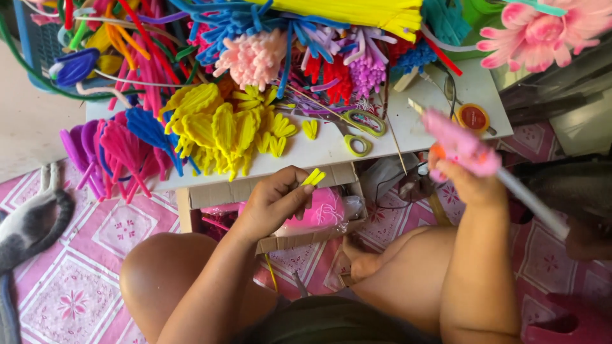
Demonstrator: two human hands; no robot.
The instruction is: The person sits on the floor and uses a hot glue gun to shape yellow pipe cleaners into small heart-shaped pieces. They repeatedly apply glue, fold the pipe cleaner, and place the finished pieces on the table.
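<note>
My left hand pinches a small yellow pipe-cleaner petal just below the front edge of a low white board. My right hand grips a pink glue gun with a white glue stick poking out of its back; the gun is blurred. A heap of yellow pipe-cleaner petals lies on the board above my left hand. Green-handled scissors rest on the board between my two hands.
Pipe cleaners in many colours and pink and purple petals crowd the board's far and left side. A pink fuzzy flower is at top right, a round red-lidded tin near the glue gun. A grey cat lies on the pink mat at left.
</note>
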